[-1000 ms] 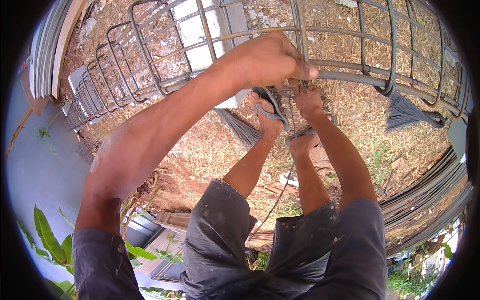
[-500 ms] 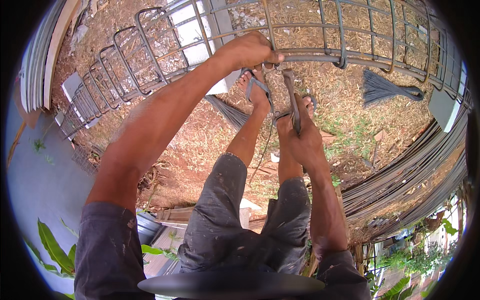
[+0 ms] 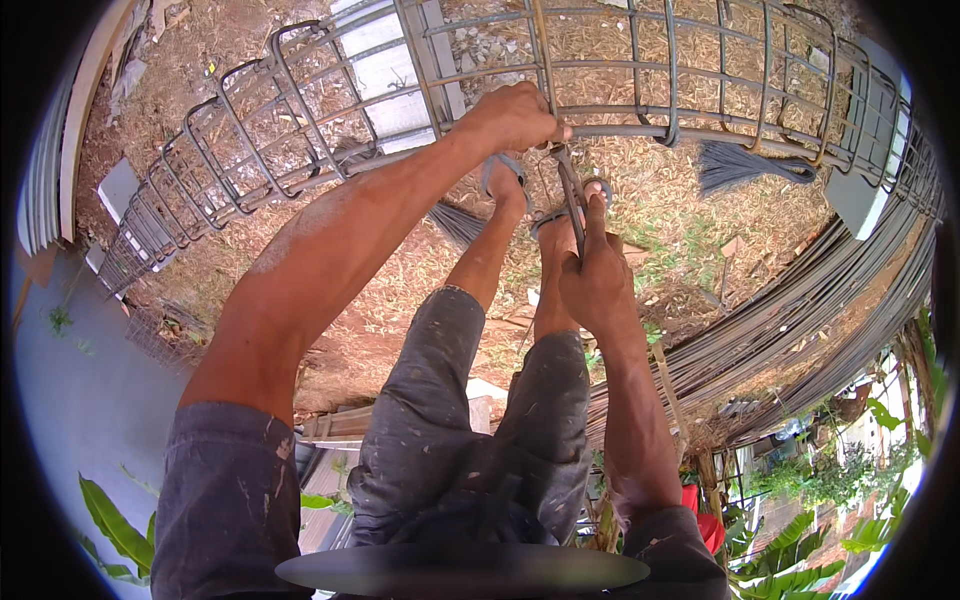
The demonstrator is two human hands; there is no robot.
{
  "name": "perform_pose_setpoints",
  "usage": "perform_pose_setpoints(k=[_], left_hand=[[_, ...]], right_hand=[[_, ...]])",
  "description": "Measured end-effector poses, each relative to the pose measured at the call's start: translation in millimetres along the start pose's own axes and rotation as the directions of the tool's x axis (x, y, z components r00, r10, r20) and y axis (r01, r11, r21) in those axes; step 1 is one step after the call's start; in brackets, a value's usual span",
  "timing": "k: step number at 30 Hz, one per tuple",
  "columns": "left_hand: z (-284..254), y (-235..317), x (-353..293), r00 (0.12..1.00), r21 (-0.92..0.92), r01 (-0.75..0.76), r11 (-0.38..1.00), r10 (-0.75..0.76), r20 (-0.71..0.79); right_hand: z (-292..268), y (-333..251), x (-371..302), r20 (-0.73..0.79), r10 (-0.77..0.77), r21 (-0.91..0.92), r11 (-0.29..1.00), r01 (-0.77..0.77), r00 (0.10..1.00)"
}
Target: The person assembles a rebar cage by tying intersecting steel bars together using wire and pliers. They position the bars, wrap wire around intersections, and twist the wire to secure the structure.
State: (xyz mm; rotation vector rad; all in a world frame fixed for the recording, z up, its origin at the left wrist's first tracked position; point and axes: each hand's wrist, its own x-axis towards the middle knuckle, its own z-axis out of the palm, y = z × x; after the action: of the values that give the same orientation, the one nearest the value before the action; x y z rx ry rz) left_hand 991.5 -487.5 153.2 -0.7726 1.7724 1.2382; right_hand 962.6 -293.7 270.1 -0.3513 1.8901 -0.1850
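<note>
Bright daylight; edges bowed, corners black; bottom oval (image 3: 462, 571) seemingly defocused.

- Rebar cage (image 3: 625, 130): one, long; grey-brown steel bars, rust-toned in places, ringed by bent rectangular stirrups; runs left to right ahead of the person, left hand (image 3: 518, 118) at its near bar.
- Pincer-like tool (image 3: 570, 185): one, dark metal, long-handled; held in right hand (image 3: 598, 285), handles toward the person, head up beside that bar.
</note>
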Motion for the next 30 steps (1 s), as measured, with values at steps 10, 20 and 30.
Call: perform_pose_setpoints(k=[10,20,30], left_hand=[[7.1,-4.3,7.6,1.0,0.13,-0.027,0.991,0.025,0.013],[-2.6,-0.8,5.2,0.999,-0.132,-0.023,0.991,0.029,0.045],[18.3,-33.3,7.3,0.992,-0.603,0.115,0.79,-0.062,0.108]], right_hand=[[0.6,-17.8,-4.6,-0.186,-0.001,-0.405,0.911,-0.076,0.982],[19.5,2.8,-6.6,0.442,-0.316,0.792,-0.302,-0.53,0.84],[-2.4,-92.4,16.8,0.198,-0.381,0.256,-0.869,-0.423,0.903]])
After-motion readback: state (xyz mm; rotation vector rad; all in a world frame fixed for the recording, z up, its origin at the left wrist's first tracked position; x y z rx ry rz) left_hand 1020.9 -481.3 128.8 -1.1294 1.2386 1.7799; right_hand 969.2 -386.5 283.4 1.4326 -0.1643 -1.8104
